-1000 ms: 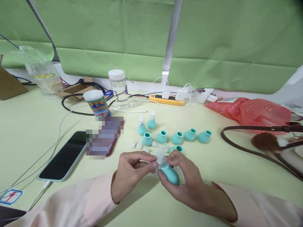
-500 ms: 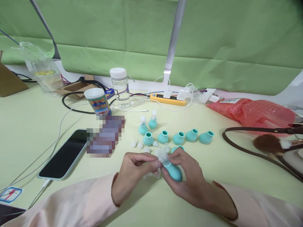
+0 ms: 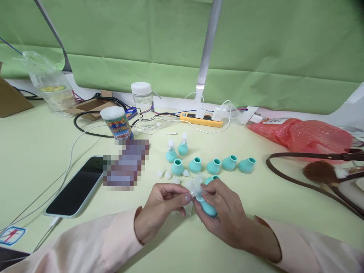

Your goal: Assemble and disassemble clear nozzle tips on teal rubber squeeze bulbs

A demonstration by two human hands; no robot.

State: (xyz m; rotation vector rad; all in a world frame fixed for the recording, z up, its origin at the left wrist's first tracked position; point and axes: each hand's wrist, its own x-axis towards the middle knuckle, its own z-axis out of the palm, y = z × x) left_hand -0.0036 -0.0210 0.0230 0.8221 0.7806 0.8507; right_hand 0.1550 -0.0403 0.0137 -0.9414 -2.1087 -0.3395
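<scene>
A turquoise rubber squeeze bulb is tilted in the grip of my right hand, its neck pointing up and to the left. My left hand pinches a crumpled translucent plastic piece at the bulb's mouth; the fingers of both hands partly cover where they meet. Just behind the right fingers lies another turquoise bulb, partly hidden. Beyond, several open-necked bulbs stand in a row. Two bulbs carry white and clear tops. Small whitish cone-shaped pieces lie left of the hands.
On the left are a phone on a charging cable, a blurred-out flat item, a noodle cup and a water bottle. A yellow power strip lies at the back. To the right are red bubble wrap and a brown strap.
My right fingers have curled slightly lower over the bulb, covering more of it. My left hand keeps its pinch, and the things on the table have stayed put.
</scene>
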